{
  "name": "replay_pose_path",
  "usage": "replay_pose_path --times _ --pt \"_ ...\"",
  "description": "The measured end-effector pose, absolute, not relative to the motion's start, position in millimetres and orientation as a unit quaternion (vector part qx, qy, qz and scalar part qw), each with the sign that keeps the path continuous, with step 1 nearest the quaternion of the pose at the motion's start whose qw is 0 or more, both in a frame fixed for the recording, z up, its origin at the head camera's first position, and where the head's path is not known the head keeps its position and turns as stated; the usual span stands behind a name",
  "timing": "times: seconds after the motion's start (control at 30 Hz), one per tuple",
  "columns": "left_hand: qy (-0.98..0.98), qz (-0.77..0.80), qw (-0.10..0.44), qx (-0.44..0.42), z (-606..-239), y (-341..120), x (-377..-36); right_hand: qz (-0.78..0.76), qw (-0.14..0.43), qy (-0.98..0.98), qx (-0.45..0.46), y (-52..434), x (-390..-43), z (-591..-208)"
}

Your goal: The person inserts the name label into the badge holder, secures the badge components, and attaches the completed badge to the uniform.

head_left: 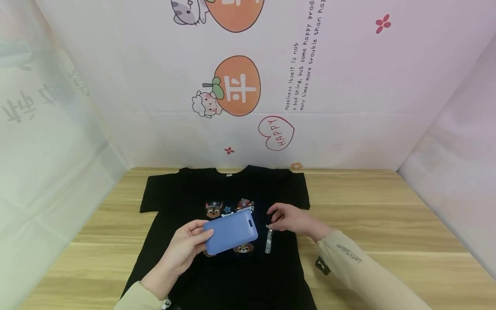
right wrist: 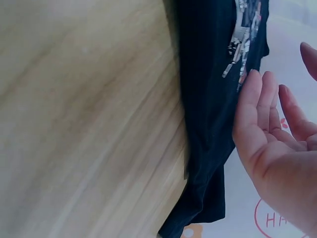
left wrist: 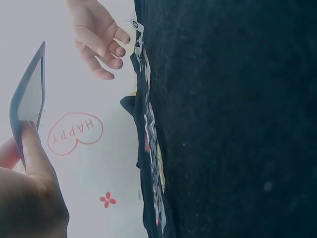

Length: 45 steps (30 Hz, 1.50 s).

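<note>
My left hand [head_left: 184, 245] grips one end of a blue card holder [head_left: 231, 232] with a small slot at its far end, thumb on its face. The holder is held up over a black T-shirt [head_left: 174, 275] that has cartoon dogs printed on its chest. From the left wrist view, the card holder [left wrist: 22, 99] appears nearly edge-on, with a pale panel inside a dark frame. On the shirt lies a clear strap clip [head_left: 269, 241] with metal fittings. Just above its upper end is my right hand [head_left: 288, 218], fingers loosely bent, with nothing held in the right wrist view.
Beneath the shirt is a wood-grain table [head_left: 368, 206]. A small black object [head_left: 322, 265] lies on it beside the right sleeve. White printed cloth [head_left: 348, 86] stands at the back, with more pale cloth on both sides.
</note>
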<state>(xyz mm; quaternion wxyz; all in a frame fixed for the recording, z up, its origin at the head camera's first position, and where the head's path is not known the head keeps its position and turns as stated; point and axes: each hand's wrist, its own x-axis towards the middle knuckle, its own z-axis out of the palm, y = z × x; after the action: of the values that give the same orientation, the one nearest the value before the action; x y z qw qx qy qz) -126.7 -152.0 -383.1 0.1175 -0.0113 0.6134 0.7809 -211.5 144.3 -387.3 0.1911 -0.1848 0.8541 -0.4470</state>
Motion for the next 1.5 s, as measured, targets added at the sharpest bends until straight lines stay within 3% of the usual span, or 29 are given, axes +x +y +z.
replay_pose_path --times 1.13,1.5 --pt "0.606 0.786 0.12 -0.016 -378 -150 -122 -0.309 0.18 0.92 -0.16 123 -219 -397" --pt "0.609 0.784 0.119 -0.017 -380 -148 -121 -0.301 0.169 0.916 -0.203 124 -214 -396"
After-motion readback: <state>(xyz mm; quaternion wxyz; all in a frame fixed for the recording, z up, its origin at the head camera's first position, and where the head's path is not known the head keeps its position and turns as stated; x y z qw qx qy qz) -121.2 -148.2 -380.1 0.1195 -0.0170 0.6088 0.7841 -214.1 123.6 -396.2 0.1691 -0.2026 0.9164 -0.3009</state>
